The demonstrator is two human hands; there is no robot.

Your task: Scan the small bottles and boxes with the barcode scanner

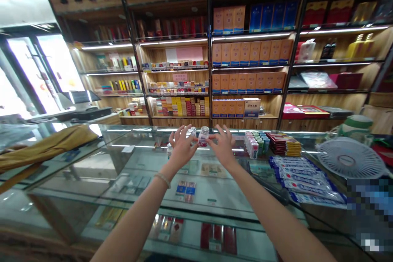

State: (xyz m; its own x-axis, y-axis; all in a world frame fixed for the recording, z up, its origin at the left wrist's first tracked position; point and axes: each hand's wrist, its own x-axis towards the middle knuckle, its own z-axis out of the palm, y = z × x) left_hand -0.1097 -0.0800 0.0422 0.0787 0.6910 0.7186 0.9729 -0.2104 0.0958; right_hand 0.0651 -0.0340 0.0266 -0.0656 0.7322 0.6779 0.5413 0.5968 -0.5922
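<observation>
Pinching rnd clear jar (203,136), L hand (182,147), R hand (224,148)

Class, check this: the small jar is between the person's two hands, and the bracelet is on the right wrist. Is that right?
No: the head view shows the bracelet on the left wrist, not the right. The small jar is indeed between the left hand and right hand.

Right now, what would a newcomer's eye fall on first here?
Probably the small clear jar near the center, between the fingertips of the left hand and right hand. Next might come the rows of orange boxes behind, right of center, and the round white fan at the right on the glass counter.
</observation>
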